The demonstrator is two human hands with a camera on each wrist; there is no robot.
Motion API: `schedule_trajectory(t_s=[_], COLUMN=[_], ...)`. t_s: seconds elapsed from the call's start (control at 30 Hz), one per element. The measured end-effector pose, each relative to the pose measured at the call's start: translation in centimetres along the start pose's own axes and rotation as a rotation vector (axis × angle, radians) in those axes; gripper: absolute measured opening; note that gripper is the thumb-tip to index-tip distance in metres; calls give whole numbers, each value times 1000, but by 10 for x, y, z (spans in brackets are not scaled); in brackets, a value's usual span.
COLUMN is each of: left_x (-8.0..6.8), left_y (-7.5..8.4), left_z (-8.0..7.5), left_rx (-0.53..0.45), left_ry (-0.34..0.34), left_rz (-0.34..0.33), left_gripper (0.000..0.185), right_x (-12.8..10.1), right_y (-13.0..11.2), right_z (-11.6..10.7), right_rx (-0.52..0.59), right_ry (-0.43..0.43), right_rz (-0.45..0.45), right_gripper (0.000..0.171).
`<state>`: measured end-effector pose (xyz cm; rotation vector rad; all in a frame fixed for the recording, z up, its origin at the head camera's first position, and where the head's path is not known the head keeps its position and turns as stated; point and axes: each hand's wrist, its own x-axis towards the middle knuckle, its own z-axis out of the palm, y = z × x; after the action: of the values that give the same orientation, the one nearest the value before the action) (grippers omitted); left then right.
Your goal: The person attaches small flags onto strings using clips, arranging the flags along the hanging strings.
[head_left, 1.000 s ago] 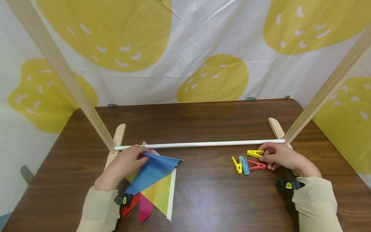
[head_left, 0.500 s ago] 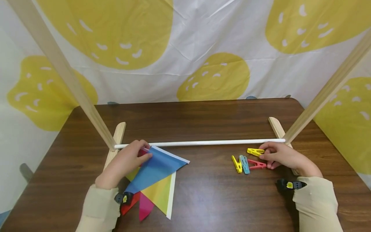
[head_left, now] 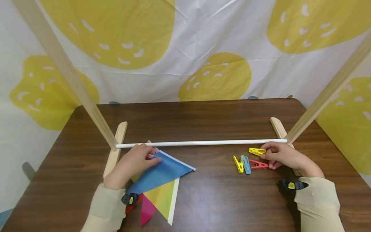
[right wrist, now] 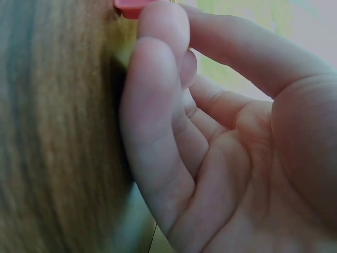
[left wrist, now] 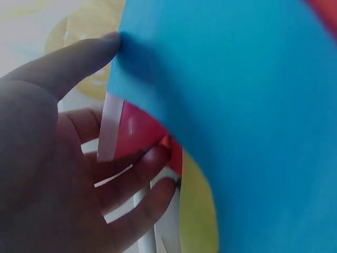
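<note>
My left hand [head_left: 136,161] pinches the top corner of a blue pennant flag [head_left: 165,170], just in front of the white rod [head_left: 203,142]. In the left wrist view the thumb lies on the blue flag [left wrist: 237,105] and the fingers [left wrist: 137,179] curl beneath, against a red flag and white tape. Yellow [head_left: 162,196], pink [head_left: 146,209] and red flags lie under it. My right hand [head_left: 279,156] rests on the table by the pegs. Its curled fingers [right wrist: 158,105] and thumb meet at the red peg [head_left: 256,165], whose end shows at the index fingertip [right wrist: 131,6]. A yellow peg [head_left: 256,150] lies by the thumb.
A second yellow peg [head_left: 238,164] and a light blue peg [head_left: 245,164] lie left of the red one on the brown table [head_left: 203,119]. The rod joins two slanted wooden uprights [head_left: 66,71] [head_left: 327,90] on wooden feet [head_left: 116,148]. A yellow-and-white cloth hangs behind.
My left hand has shifted a little to the right, and the blue flag's top edge has swung right with it. My right hand stays at the pegs.
</note>
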<state>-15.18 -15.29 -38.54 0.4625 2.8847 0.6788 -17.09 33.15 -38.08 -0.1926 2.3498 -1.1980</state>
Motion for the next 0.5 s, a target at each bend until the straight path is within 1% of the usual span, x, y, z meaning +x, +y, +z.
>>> schedule_trajectory(t_s=[0.13,0.3,0.4,0.5], left_x=[3,8,8,6], left_y=[6,9,8,6], left_z=[3,16,24,29], left_rx=[47,108,110,103], left_ry=[43,106,125,158], left_rz=[-30,-41,-40,-44], left_gripper=[39,35,32,26], right_x=[1,4,7,11], right_y=[0,9,16,20], right_z=[-2,-1,2,6], right_rx=[5,24,47,67], right_ry=[7,14,14,17], right_rz=[-7,9,16,19], right_gripper=[44,45,43,41])
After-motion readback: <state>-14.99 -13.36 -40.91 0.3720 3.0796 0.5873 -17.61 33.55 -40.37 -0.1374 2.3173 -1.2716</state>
